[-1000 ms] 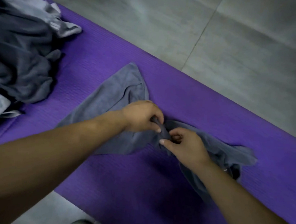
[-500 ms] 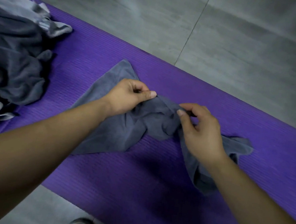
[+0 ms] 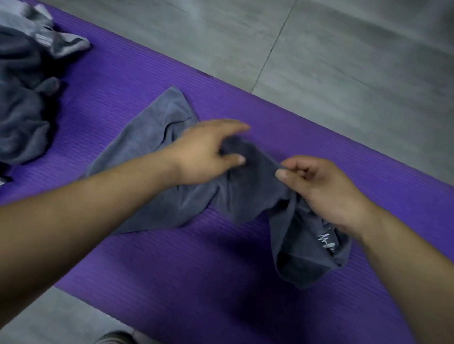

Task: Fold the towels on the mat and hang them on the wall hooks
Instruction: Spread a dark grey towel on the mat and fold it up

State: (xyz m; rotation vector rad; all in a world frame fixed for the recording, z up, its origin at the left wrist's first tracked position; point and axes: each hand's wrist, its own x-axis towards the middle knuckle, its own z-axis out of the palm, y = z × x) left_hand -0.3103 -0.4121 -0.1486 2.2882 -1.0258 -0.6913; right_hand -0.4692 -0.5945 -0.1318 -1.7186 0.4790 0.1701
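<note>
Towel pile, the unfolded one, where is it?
Head view, far left: the towel pile sits on the purple mat, left of the left hand holding a gray towel.

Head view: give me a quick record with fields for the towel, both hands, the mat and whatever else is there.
towel: grey towel, crumpled, not yet folded, lying on the mat
left hand: left hand pinches the towel's bunched middle
right hand: right hand pinches a towel edge
mat: purple mat on grey tiled floor
other: pile of grey towels at the mat's left end
</note>
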